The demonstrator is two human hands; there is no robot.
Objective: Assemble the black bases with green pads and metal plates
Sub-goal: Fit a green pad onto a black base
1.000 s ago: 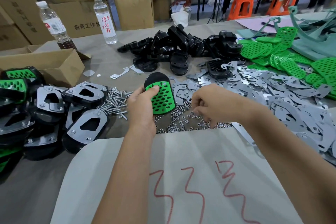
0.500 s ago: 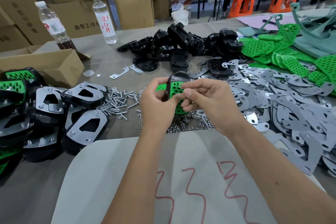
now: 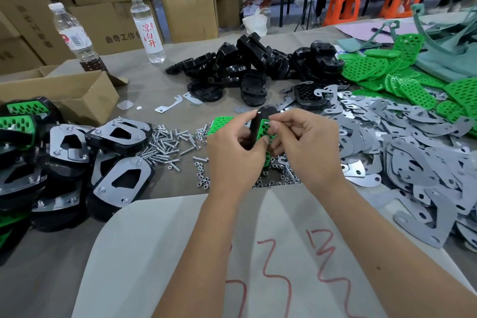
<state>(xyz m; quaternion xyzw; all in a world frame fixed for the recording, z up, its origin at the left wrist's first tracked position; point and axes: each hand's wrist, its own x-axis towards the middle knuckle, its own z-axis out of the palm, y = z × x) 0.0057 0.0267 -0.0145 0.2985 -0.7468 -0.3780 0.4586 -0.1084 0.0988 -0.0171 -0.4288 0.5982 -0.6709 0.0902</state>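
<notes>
Left hand [image 3: 233,160] grip holds black oval plastic base with perforated green pad [image 3: 260,131] upright; right hand [image 3: 307,147] grip pinches small silver screw [image 3: 268,122] against pad.

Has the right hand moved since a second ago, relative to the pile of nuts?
Yes. The right hand has come up off the pile of nuts and moved left to the black base with green pad in the left hand, pinching something small against it.

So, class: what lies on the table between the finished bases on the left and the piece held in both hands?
In the head view, loose screws and nuts lie there.
</notes>
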